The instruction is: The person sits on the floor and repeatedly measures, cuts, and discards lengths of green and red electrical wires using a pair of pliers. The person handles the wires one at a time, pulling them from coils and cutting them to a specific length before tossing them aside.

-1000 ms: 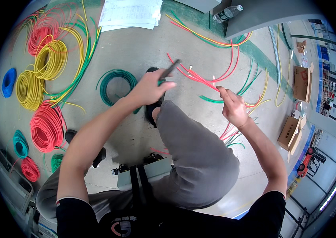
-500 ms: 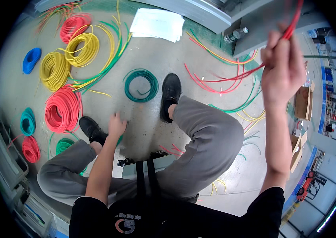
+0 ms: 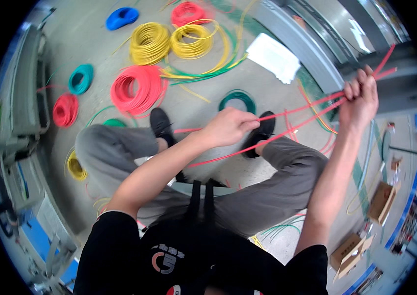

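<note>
Two red wires [image 3: 292, 132] stretch across in front of me, over my lap and shoes. Far to the right, my right hand [image 3: 360, 98] is closed round both of them, and their short ends stick out past its fingers toward the grey cabinet. My left hand [image 3: 230, 127] pinches the upper wire between thumb and fingers, above the gap between my shoes. The lower wire runs free beneath that hand and ends near my knees. A dark green coil [image 3: 238, 100] lies on the floor just beyond the left hand.
Red coil [image 3: 134, 91], yellow coils [image 3: 149, 43], a blue coil [image 3: 122, 18] and a teal coil [image 3: 80, 78] lie to the left. White paper sheets [image 3: 273, 58] rest beside a grey metal frame [image 3: 297, 37]. Open cardboard boxes [image 3: 383, 202] stand at right.
My left hand has risen from near the floor and moved right, taking hold of a red wire. My right hand has come lower, still gripping red wires. The whole view has turned.
</note>
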